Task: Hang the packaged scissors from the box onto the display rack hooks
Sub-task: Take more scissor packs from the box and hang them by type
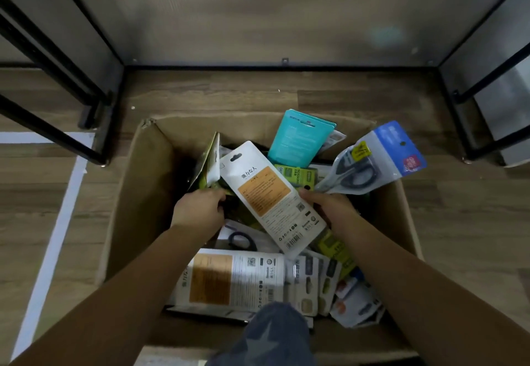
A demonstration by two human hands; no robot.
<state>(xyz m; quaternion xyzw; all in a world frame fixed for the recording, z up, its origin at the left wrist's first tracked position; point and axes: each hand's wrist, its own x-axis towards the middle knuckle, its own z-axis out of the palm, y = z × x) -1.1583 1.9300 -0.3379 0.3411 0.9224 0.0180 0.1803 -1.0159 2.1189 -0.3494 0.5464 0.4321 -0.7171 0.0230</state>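
An open cardboard box (137, 193) on the floor holds several packaged scissors. My left hand (199, 209) is inside the box and grips a yellow-green pack (210, 162) by its lower end. My right hand (329, 206) holds a clear pack with a blue header and dark scissors (372, 162), lifted above the box's right rim. A white pack with an orange label (269, 193) lies tilted between my hands. A teal pack (298, 139) stands at the far side. The display hooks are out of view.
The rack's black metal frame (275, 67) and grey back panel rise just beyond the box. Black frame legs (94, 118) stand at left and right (470, 159). White tape (57, 222) marks the wooden floor on the left. My knee (275, 334) is at the box's near edge.
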